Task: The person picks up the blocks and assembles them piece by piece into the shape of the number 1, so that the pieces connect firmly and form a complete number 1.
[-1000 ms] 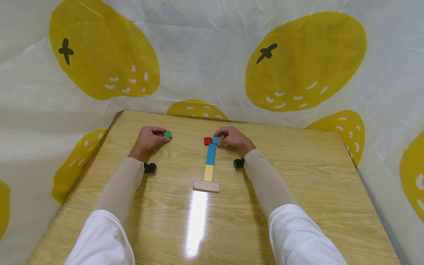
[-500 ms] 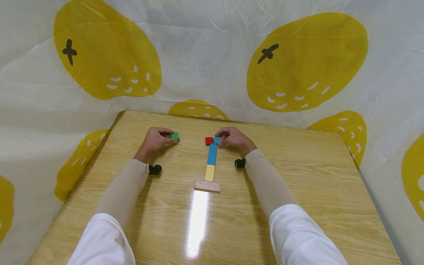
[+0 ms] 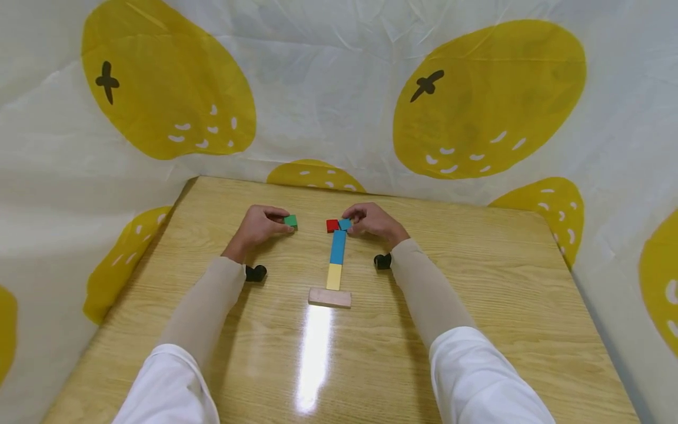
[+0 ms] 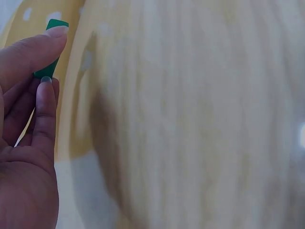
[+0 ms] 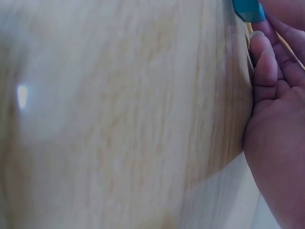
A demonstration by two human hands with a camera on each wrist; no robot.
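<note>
My left hand [image 3: 259,225] pinches a green block [image 3: 291,221] between thumb and fingers, a short way left of the other blocks. In the left wrist view the green block [image 4: 46,71] shows between thumb and fingertips. My right hand [image 3: 373,221] pinches a small blue block [image 3: 345,224], which sits right beside a red block [image 3: 332,225]. Below these two lies a long blue block [image 3: 337,247], then a yellow block [image 3: 334,277] in line with it. A plain wooden block [image 3: 329,298] lies crosswise at the near end. The right wrist view shows the small blue block [image 5: 249,9] at its top edge.
The wooden table [image 3: 477,294] carries a bright light reflection near its front middle. A white curtain [image 3: 328,88] printed with yellow fruit hangs behind and beside the table. Black wrist-camera mounts [image 3: 256,273] stick inward from both wrists.
My left hand has moved right with the green block, closer to the red block. The right hand and the row of blocks have stayed in place.
</note>
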